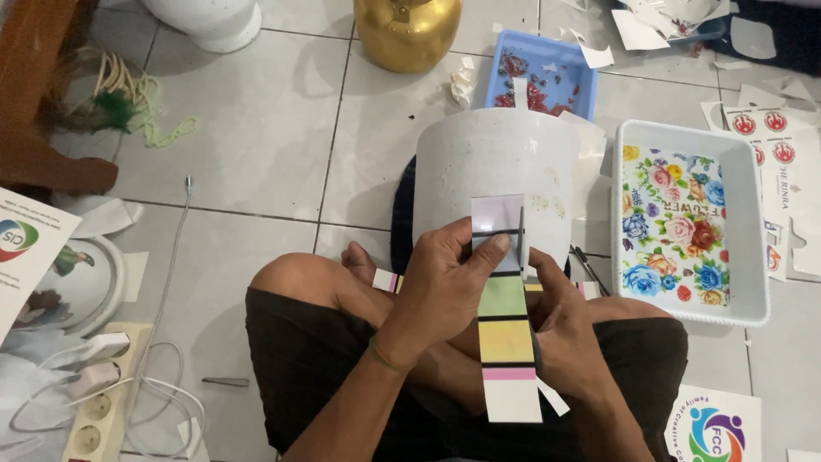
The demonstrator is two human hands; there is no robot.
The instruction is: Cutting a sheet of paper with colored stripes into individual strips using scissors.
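Fingers (487, 257) of left hand (440, 287) pinch colour strip (506, 329); right hand (560, 321) grips beneath; strip partly against white pot (496, 171), remainder loose.

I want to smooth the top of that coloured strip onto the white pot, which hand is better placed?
Probably the left hand: its fingers already lie on the upper part of the coloured strip, by the white pot. The right hand sits lower, supporting the strip from beneath.
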